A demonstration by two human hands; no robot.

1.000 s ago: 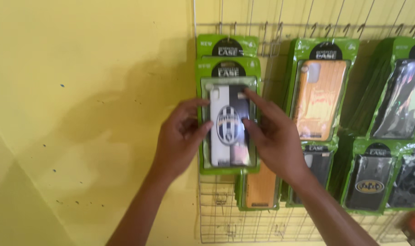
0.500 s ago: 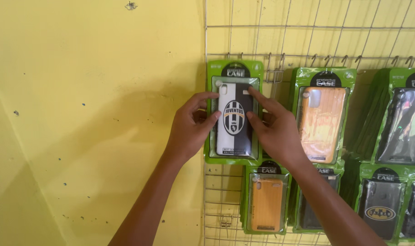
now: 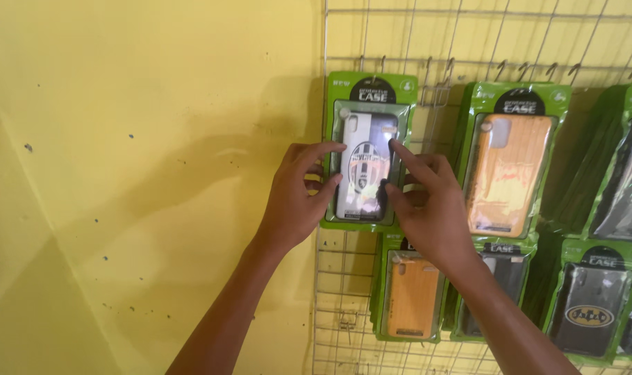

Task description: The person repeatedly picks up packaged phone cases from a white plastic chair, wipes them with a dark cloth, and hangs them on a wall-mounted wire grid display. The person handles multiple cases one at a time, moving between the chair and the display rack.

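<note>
Two hands frame a green pack with a black-and-white phone case (image 3: 366, 170), which hangs at the top left corner of a wire rack (image 3: 469, 48) on a yellow wall (image 3: 142, 139). The left hand (image 3: 296, 198) pinches its left edge between thumb and fingers, while the right hand (image 3: 430, 208) lies on its right side, fingers spread, forefinger on the front. It looks like the seating step; next calls for steadying the pack beside the orange case pack (image 3: 505, 167).

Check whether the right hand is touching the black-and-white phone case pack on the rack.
Touching. The head view shows the right hand with its forefinger and thumb pressed onto the front of the black-and-white phone case pack.
</note>
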